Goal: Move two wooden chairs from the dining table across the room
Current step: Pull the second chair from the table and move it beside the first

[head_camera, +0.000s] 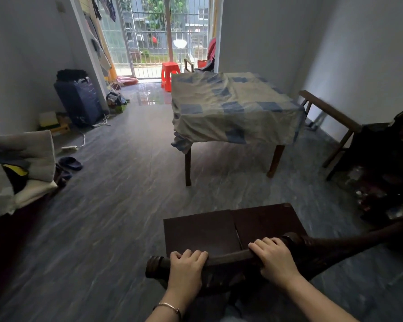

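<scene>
A dark wooden chair (219, 231) stands right in front of me, its seat facing away toward the dining table (233, 108), which is draped in a blue-and-beige checked cloth. My left hand (186, 268) grips the left part of the chair's top rail. My right hand (275, 259) grips the right part of the same rail. A second wooden chair (330, 112) stands by the right wall behind the table's right corner, partly hidden by dark furniture.
A red plastic stool (169, 74) stands by the barred balcony door. A dark suitcase (79, 101), cable, power strip and slippers (70, 163) lie along the left. A cushioned bench (19, 168) is at left; dark cluttered furniture (382, 163) fills the right.
</scene>
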Action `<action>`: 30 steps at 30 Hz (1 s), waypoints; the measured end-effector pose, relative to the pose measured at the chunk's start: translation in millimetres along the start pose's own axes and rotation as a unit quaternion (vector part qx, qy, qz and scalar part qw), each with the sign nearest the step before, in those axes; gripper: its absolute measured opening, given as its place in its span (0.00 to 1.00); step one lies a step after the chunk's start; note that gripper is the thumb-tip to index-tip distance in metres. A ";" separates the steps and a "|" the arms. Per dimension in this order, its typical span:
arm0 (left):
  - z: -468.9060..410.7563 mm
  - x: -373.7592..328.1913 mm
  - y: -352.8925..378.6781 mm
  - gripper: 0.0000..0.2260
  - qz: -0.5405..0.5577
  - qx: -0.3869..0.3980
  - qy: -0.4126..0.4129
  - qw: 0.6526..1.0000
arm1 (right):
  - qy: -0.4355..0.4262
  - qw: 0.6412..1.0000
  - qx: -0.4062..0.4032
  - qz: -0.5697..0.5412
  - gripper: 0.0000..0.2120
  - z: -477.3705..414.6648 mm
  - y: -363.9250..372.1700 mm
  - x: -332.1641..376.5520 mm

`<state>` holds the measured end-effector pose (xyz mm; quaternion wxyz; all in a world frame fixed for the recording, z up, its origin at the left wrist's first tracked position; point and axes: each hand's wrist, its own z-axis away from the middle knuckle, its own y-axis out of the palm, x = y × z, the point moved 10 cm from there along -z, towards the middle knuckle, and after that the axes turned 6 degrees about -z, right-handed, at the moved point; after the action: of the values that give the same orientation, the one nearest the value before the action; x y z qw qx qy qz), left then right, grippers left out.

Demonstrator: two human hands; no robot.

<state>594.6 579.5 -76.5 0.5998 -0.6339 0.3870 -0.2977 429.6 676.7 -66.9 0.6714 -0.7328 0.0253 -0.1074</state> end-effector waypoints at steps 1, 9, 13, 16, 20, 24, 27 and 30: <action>0.0 0.4 1.1 0.22 0.001 0.005 0.001 1.000 | -0.002 1.000 -0.002 -0.001 0.26 -0.5 -0.5 0.5; 2.9 6.0 6.7 0.25 0.001 0.018 0.017 1.000 | -0.003 1.000 -0.017 -0.020 0.26 5.5 2.0 1.7; 4.4 0.9 4.0 0.24 -0.009 0.023 0.029 0.999 | 0.003 0.999 -0.017 -0.035 0.25 11.2 2.7 -1.6; 5.0 -2.4 4.4 0.23 -0.015 0.023 0.019 0.999 | 0.005 0.999 -0.012 -0.033 0.25 13.7 3.4 -2.8; 3.8 -3.8 7.6 0.23 -0.042 0.048 -0.014 0.998 | 0.010 0.999 -0.002 -0.030 0.25 13.2 2.4 -4.3; 1.2 -3.7 6.8 0.23 -0.062 0.069 -0.032 0.995 | 0.007 1.000 0.010 -0.028 0.23 10.1 0.5 -5.9; 1.7 -0.9 12.4 0.21 -0.061 0.108 -0.050 0.991 | 0.012 0.999 0.018 -0.029 0.22 8.2 0.7 -8.6; 1.4 -1.0 9.8 0.19 -0.066 0.123 -0.069 0.988 | 0.013 0.999 0.021 -0.037 0.22 8.5 1.4 -8.2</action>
<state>593.9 581.3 -86.3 0.6776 -0.5981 0.2626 -0.3380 423.5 686.4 -69.9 0.6815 -0.7178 0.0045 -0.1425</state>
